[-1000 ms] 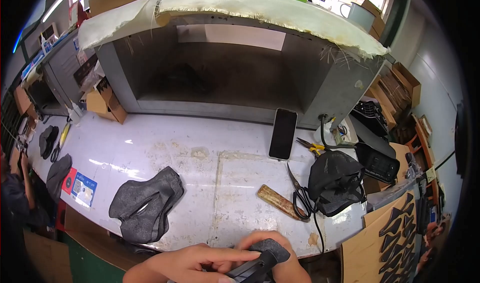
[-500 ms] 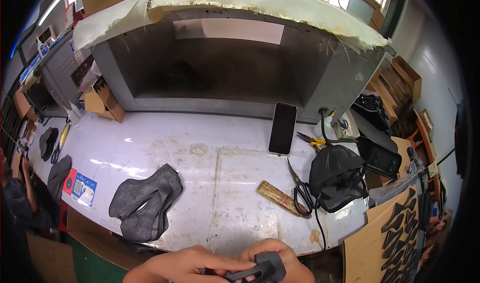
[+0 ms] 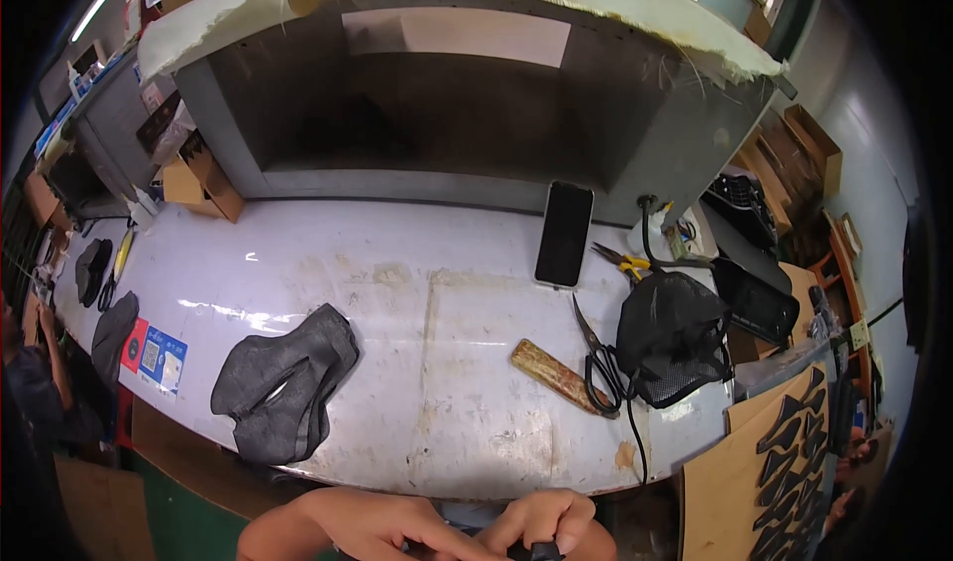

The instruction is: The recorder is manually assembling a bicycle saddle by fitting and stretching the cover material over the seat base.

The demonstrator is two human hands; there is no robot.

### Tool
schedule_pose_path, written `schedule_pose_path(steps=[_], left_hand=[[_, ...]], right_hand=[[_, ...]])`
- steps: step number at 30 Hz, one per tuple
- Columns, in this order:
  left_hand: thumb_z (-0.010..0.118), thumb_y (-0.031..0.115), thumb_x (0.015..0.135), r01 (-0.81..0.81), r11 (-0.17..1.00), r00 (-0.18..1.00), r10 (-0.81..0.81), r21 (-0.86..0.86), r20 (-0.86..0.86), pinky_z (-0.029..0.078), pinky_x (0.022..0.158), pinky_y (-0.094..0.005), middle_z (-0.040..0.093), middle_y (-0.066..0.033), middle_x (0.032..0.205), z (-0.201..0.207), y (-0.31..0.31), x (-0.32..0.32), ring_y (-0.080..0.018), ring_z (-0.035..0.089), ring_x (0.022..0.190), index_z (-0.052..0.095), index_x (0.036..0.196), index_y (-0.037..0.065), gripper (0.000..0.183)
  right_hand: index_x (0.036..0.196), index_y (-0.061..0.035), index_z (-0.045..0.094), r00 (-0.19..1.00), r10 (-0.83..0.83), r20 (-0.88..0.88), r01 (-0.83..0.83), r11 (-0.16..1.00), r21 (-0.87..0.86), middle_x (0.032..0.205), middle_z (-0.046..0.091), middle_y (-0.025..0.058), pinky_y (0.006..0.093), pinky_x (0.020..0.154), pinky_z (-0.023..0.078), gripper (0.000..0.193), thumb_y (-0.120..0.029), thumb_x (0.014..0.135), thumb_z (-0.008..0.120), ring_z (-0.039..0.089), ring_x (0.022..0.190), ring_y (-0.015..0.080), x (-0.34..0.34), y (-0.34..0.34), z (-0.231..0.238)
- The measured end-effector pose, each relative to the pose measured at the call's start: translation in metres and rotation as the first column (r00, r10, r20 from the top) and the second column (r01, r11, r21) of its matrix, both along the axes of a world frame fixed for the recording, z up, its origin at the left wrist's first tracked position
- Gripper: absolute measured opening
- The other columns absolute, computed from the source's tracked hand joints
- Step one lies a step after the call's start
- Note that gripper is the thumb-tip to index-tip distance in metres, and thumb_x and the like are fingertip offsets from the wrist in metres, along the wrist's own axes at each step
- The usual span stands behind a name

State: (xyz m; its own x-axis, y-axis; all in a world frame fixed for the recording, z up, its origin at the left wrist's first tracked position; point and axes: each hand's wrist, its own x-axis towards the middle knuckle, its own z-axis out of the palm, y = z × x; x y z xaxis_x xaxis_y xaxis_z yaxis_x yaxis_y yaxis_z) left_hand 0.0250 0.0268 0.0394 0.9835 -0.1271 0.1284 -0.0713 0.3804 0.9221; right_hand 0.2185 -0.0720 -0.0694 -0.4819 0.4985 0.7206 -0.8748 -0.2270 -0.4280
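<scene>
At the lower edge, in front of the bench, my left hand [image 3: 382,523] and my right hand [image 3: 541,517] are close together. Between them is a dark grey, flat piece with a rounded end [image 3: 546,551], mostly cut off by the picture's edge. My right thumb and fingers pinch its end. The left fingers reach across toward the right hand, curled at the same piece; their tips are out of sight. On the bench beyond my left hand lies a larger dark grey, curved, padded piece [image 3: 318,362] with a slit in its middle.
On the white bench [image 3: 467,362] lie a worn wooden stick [image 3: 556,374], black scissors [image 3: 600,357], yellow-handled pliers [image 3: 623,261], a phone [image 3: 564,235] and a black mesh cap [image 3: 670,338]. Behind stands a grey metal hood [image 3: 417,179]. Cardboard with dark cut pieces [image 3: 715,482] leans right. Another person [image 3: 45,372] is far left.
My hands and the dark piece have moved lower, so less of the piece shows. The bench has shifted slightly upward in the view. Things on the bench stay in place.
</scene>
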Motion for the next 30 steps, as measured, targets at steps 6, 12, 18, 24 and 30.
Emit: schedule_pose_path(steps=[6, 12, 18, 24, 30], left_hand=[[0.07, 0.017, 0.09, 0.08, 0.992, 0.997, -0.079, 0.101, -0.014, 0.035, 0.052, -0.0279, 0.046, -0.0006, 0.065, 0.006, 0.008, 0.001, -0.0101, 0.037, 0.056, 0.055, 0.136, 0.001, 0.051], [0.07, 0.014, 0.09, -0.193, 0.981, 0.981, 0.194, 0.019, -0.019, 0.029, 0.051, -0.0276, 0.041, 0.0026, 0.066, -0.005, -0.003, -0.003, -0.009, 0.032, 0.056, 0.052, 0.139, 0.001, 0.053], [0.064, 0.002, 0.09, -0.261, 0.955, 0.935, 0.213, -0.143, -0.283, 0.029, 0.054, -0.0248, 0.046, 0.0014, 0.065, -0.018, -0.015, -0.009, -0.0068, 0.039, 0.058, 0.048, 0.137, -0.009, 0.051], [0.064, 0.0, 0.089, -0.293, 0.949, 0.917, 0.245, -0.116, -0.314, 0.03, 0.056, -0.0247, 0.045, 0.0014, 0.068, -0.023, -0.015, -0.014, -0.0073, 0.04, 0.061, 0.049, 0.137, -0.008, 0.051], [0.064, 0.0, 0.089, -0.261, 0.956, 0.928, 0.209, -0.137, -0.308, 0.03, 0.056, -0.0247, 0.045, 0.0015, 0.068, -0.023, -0.014, -0.007, -0.0073, 0.04, 0.062, 0.05, 0.136, -0.008, 0.05]], right_hand=[[0.087, 0.0104, 0.066, 0.82, -0.432, 0.375, 0.47, 0.882, -0.013, 0.103, 0.065, 0.0258, 0.0452, 0.094, 0.044, 0.016, -0.004, 0.087, 0.059, 0.061, 0.1, 0.0392, 0.02, -0.013, 0.06], [0.092, 0.0147, 0.06, 0.638, -0.615, 0.464, 0.688, 0.726, 0.015, 0.092, 0.065, 0.0218, 0.0433, 0.079, 0.05, 0.019, -0.003, 0.089, 0.067, 0.064, 0.083, 0.0332, 0.01, -0.019, 0.035], [0.079, 0.01, 0.056, 0.591, -0.671, 0.447, 0.787, 0.6, -0.14, 0.076, 0.058, 0.0148, 0.0359, 0.064, 0.045, 0.02, -0.003, 0.087, 0.069, 0.055, 0.068, 0.0247, 0.0, -0.02, 0.034], [0.078, 0.0077, 0.056, 0.606, -0.535, 0.589, 0.71, 0.698, -0.096, 0.078, 0.057, 0.0133, 0.0337, 0.061, 0.041, 0.023, -0.007, 0.085, 0.073, 0.051, 0.066, 0.0228, 0.017, -0.026, 0.024], [0.086, 0.0056, 0.056, 0.864, -0.38, 0.33, 0.497, 0.744, -0.447, 0.088, 0.057, 0.0116, 0.033, 0.074, 0.04, 0.014, -0.006, 0.093, 0.06, 0.051, 0.082, 0.0202, 0.01, -0.03, 0.024]])
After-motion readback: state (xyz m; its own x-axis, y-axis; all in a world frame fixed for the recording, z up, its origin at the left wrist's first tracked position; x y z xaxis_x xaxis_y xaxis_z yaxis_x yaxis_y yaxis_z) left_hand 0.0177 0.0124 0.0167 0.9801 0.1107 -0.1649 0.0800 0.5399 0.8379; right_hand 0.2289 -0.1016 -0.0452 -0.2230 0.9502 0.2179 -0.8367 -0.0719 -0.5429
